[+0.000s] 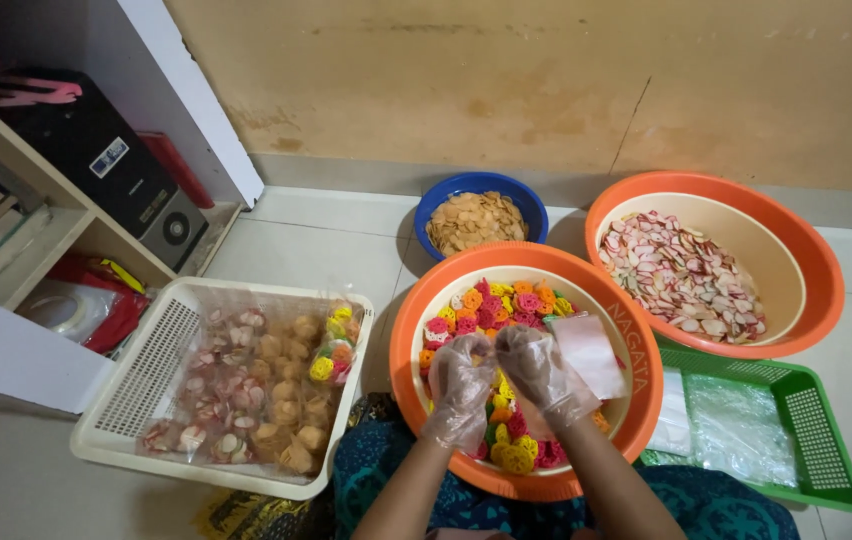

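Head view, floor workspace. Both hands wear clear plastic gloves and meet at lower centre of the frame, over the nearest orange basin (636,385). The left hand (461,385) and right hand (543,372) together pinch a small clear plastic bag (588,352), its mouth held between the fingertips. This basin holds multicoloured flower-shaped crackers (491,305) in pink, yellow, orange and green.

Three basins are visible: two orange and one blue. The second orange basin (814,262), at right, holds pink-edged white chips (686,275); the blue basin (446,195), at upper centre, holds pale brown chips (476,220).

Two baskets lie on the floor: a white basket (141,375) at lower left containing filled bags of crackers, and a green basket (816,440) at lower right containing clear plastic bags. A white shelf (196,100) occupies the upper left.
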